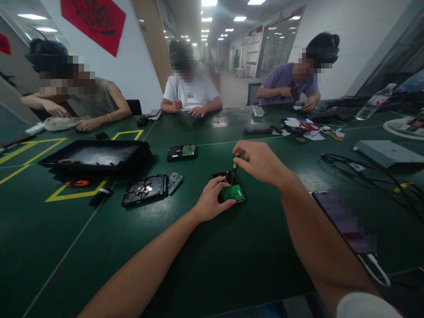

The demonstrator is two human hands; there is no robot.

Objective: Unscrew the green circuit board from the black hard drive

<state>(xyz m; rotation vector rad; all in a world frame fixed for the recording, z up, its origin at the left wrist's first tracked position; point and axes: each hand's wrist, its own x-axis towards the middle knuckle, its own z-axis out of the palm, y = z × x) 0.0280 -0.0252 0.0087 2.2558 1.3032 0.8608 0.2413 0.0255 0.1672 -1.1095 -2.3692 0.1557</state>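
Observation:
A hard drive with a green circuit board (234,193) lies on the dark green table in front of me. My left hand (212,199) rests on its left side, fingers spread over the drive's edge and board. Above the drive, my right hand (256,161) pinches the yellow and black handle of a small screwdriver (235,166). The screwdriver stands nearly upright, its tip down at the board's upper part; the exact contact point is too small to tell.
Left are an opened drive (145,190), a loose circuit board (175,182), another drive (182,152) and black trays (96,157). Right are a phone (342,221), black cables (371,174) and a grey box (391,153). Three people sit across the table.

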